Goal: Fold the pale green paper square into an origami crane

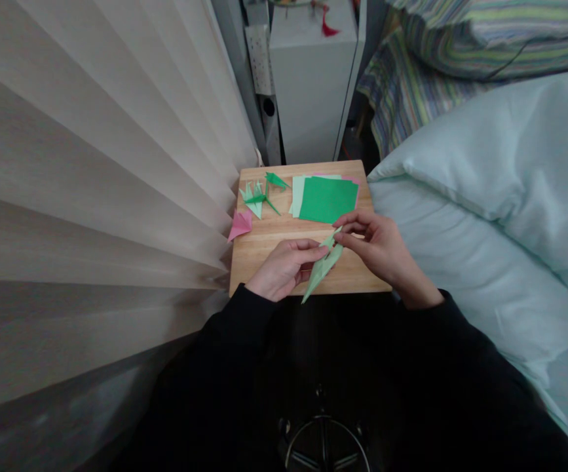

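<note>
A folded piece of light green origami paper (321, 267), long and pointed, is held between my two hands above the near part of a small wooden table (264, 252). My left hand (291, 263) grips its left side, the thumb lying on top. At the upper end, the fingertips of my right hand (369, 242) pinch the paper. Just beyond my right hand lies a stack of square paper with a dark green sheet (327, 200) on top and light green and pink edges showing beneath.
Folded green paper figures (259, 196) and a pink one (240, 225) sit at the table's left side, beside a pleated curtain (166, 196). A white cabinet (313, 92) stands behind the table. Pale bedding (460, 216) borders it on the right.
</note>
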Demonstrator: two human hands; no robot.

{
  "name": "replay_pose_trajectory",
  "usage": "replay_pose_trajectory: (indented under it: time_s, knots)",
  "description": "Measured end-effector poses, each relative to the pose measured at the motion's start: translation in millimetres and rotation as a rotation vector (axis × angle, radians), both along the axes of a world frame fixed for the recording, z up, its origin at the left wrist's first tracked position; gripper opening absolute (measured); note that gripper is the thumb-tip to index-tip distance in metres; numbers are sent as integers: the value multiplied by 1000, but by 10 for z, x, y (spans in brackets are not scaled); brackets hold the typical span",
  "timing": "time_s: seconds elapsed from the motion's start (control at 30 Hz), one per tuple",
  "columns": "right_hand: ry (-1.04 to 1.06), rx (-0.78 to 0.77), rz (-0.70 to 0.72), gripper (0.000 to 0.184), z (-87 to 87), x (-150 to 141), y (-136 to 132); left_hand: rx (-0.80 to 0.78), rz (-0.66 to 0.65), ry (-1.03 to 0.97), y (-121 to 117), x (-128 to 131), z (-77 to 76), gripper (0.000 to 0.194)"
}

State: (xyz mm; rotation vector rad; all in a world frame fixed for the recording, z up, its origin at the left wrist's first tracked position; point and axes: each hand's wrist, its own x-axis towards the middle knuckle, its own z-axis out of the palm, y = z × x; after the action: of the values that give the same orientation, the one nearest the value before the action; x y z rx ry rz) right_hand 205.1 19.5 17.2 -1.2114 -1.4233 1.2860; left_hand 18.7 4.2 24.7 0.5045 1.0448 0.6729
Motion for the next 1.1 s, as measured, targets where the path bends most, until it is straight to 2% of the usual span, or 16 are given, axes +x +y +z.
replay_pose_trajectory:
  time_s: [0.17,0.33,0.5,0.6,0.67,0.77,1.1]
  knots:
    - [19,-5,-18,20,-5,-9,-1,18,-11,10,-5,-10,21,14]
    - [59,-5,-24,21,-3,-6,6,123,-5,56,-18,7,33,19]
    - [126,-25,32,25,10,-7,-1,203,54,117,-24,44,23,20]
    - [87,-36,48,26,21,-13,-9,224,48,145,-21,47,28,17]
    - [47,-45,63,24,36,-12,-10,221,39,128,-19,36,30,17]
    - [52,-81,97,30,67,-5,-8,192,28,50,-18,14,29,20]
    - [156,-209,63,35,67,-1,-11,161,40,-59,-10,5,34,22]
